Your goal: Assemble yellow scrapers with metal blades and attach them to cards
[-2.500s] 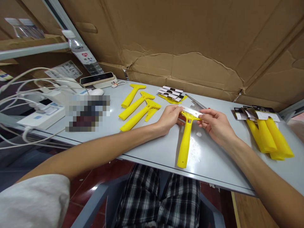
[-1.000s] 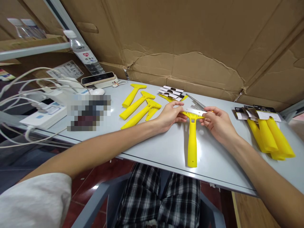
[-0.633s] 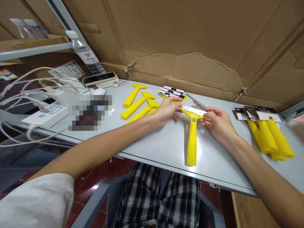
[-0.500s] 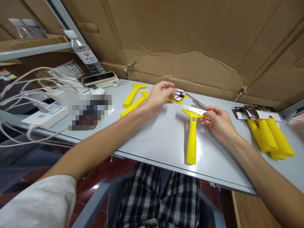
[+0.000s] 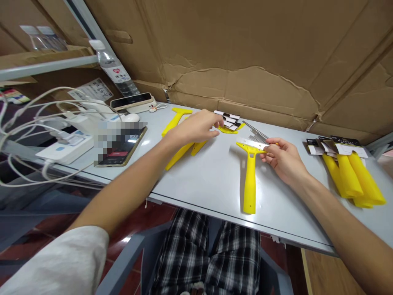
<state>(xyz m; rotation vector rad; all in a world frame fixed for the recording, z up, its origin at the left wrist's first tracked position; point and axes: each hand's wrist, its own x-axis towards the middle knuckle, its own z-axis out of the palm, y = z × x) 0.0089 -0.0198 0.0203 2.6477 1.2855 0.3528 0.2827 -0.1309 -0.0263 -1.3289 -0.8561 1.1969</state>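
Pinching, the right hand [image 5: 284,159] has the yellow scraper [image 5: 250,176] by its head, metal strip [image 5: 251,143] on top, handle just left. Farther left, the left hand [image 5: 201,125], fingers loosely parted, empty, hovers beside stacked cards [image 5: 231,123], yellow handles [image 5: 179,157] below.

One head-worn view, forward and down over the tabletop [image 5: 199,188]

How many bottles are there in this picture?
3: one bottle behind the upper phone, and two bottles side by side at upper left. Others may be hidden.
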